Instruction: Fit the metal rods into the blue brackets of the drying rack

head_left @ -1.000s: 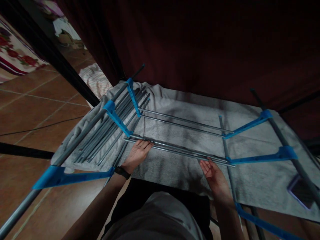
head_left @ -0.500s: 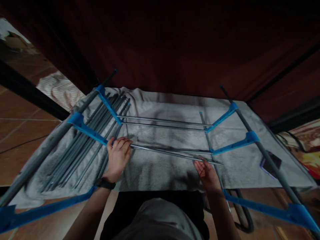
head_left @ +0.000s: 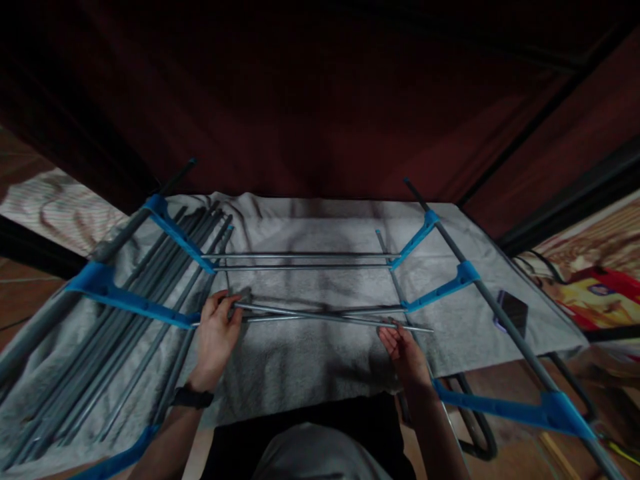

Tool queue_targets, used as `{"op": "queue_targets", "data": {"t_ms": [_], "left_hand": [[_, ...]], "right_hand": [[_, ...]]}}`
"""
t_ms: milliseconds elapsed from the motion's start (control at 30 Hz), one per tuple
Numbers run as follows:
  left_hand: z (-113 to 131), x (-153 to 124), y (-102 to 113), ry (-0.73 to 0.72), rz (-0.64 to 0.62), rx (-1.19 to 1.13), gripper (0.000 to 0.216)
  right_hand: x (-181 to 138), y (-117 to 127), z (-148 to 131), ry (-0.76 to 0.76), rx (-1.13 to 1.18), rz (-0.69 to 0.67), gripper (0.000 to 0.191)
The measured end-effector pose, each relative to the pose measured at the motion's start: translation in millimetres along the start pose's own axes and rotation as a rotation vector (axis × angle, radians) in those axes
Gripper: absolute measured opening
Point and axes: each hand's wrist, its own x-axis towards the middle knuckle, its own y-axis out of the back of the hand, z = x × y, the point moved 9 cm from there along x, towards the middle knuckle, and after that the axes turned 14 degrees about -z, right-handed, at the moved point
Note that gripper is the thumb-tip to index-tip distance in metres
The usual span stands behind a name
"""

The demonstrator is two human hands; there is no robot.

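Note:
A drying rack frame with grey poles and blue plastic brackets (head_left: 180,243) lies over a grey towel (head_left: 310,360). My left hand (head_left: 216,337) is closed on the left end of a thin metal rod (head_left: 320,316), next to a blue bracket's tip. My right hand (head_left: 404,352) is palm up under the rod's right end, with the fingers curled to it. A second rod crosses this one at a slight angle. Two more rods (head_left: 300,261) span between brackets further back.
Several loose grey poles (head_left: 125,333) lie in a bundle on the towel at the left. A dark phone (head_left: 511,310) rests on the towel's right side. A dark red curtain (head_left: 320,113) hangs behind. Tiled floor shows at both sides, and a patterned cloth (head_left: 595,267) at right.
The view has swung to the right. My left hand has slid left along the rod and closed round its end. My right hand has stayed under the rod's right end.

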Motion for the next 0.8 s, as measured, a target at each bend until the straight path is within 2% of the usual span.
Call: {"op": "queue_targets", "data": {"t_ms": [167,333,567,800], "left_hand": [[-24.6,11.6,-4.4,0.115,-0.017,-0.193,0.027],[-49.6,17.1,-5.8,0.316,-0.005,-0.397,0.03],[-52.9,21.9,-17.9,0.444,0.038,-0.846,0.038],[-56.8,24.7,-19.2,0.51,0.111,-0.989,0.031]], "right_hand": [[1.2,-0.4,-0.5,0.035,-0.015,-0.004,0.036],[4.9,-4.5,-0.9,0.047,-0.038,0.006,0.033],[6.5,-8.8,-0.9,0.045,-0.035,0.001,0.04],[4.7,-13.4,-3.3,0.054,-0.046,-0.009,0.04]]}}
